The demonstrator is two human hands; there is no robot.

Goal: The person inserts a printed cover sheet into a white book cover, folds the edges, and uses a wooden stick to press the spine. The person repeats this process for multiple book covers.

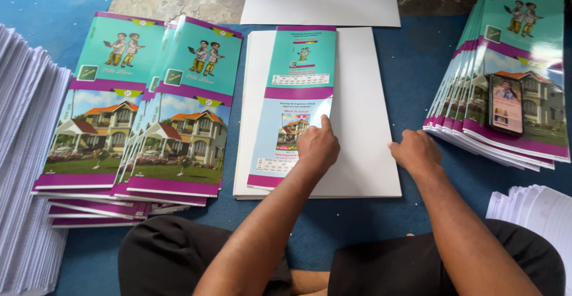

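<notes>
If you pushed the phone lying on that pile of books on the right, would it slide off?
Probably, yes. The phone lies flat on glossy covers of the fanned pile of books, which looks sloped, so it would likely slide rather than tip. It looks thin and stiff, so it should not bend. Its glass face may crack if it falls.

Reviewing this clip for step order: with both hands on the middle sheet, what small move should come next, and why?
Probably press the left hand along the folded cover to flatten its crease. The cover lies folded over the white sheet, its edge under the fingertips, while the right hand steadies the sheet.
</notes>
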